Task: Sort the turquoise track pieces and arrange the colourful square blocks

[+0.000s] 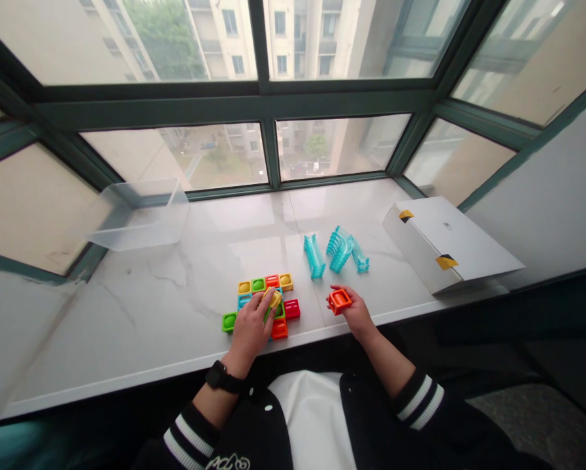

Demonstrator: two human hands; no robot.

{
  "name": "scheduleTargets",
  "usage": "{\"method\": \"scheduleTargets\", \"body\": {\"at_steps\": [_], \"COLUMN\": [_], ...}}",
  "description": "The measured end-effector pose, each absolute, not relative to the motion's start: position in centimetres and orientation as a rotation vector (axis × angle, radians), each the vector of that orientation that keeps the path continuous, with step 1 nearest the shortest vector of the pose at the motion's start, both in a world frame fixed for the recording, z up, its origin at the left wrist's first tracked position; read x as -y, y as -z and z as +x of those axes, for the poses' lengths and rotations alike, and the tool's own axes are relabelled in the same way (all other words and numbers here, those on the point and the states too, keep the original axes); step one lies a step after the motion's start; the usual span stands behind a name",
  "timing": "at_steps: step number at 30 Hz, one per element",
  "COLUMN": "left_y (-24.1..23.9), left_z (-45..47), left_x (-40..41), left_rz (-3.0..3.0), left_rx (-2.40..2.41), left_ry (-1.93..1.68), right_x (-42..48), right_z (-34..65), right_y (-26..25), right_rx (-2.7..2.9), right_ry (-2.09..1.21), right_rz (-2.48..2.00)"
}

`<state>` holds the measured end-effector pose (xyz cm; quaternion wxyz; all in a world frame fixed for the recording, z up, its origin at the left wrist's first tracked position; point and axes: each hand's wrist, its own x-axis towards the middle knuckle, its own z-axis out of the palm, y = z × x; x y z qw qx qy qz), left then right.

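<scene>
Over a patch of coloured toy blocks [229,322] near the sill's front edge is my left hand [251,324], its fingers closed on a yellow block [274,298]. Blocks of yellow, green, blue, red and orange lie side by side beneath it, some hidden by the hand. To the right, my right hand [356,313] holds an orange-red block [340,301] just above the white surface, apart from the others. Beyond it lie clear turquoise track pieces: a straight one [314,256], a curved one [340,249] and a smaller one [359,255].
A clear plastic bin [138,219] stands at the back left by the window. On the right, a white box [452,241] with yellow-and-black tabs reaches the front edge. Dark green window frames [234,111] border the marble-patterned sill [140,313].
</scene>
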<state>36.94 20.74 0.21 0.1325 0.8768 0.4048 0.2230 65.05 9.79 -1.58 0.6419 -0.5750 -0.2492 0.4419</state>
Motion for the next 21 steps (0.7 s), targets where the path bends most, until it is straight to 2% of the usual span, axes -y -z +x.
{"method": "scheduleTargets", "body": {"at_steps": [11,14,18,21], "left_y": [-1.5,-2.8,-5.2,-6.2], "left_z": [36.5,36.9,39.1,41.1], "left_x": [-21.3,-20.6,-18.6,-17.4], "left_rz": [2.561,2.613,2.584,2.524], "left_rx": [-1.234,-1.284,-1.067,-0.815], "left_ry": [-0.584,-0.674,-0.796,-0.751], "right_x": [-10.0,-9.8,-9.6,-9.7], "right_z": [64.0,63.4,62.2,61.2], "right_y": [1.3,0.5,-1.4,-2.4], "right_rx": [0.623,0.715,0.812,0.886], "right_ry": [-1.135,-1.16,-1.248,-1.296], "right_rz": [-1.224,-1.223,-1.179,-1.146]}}
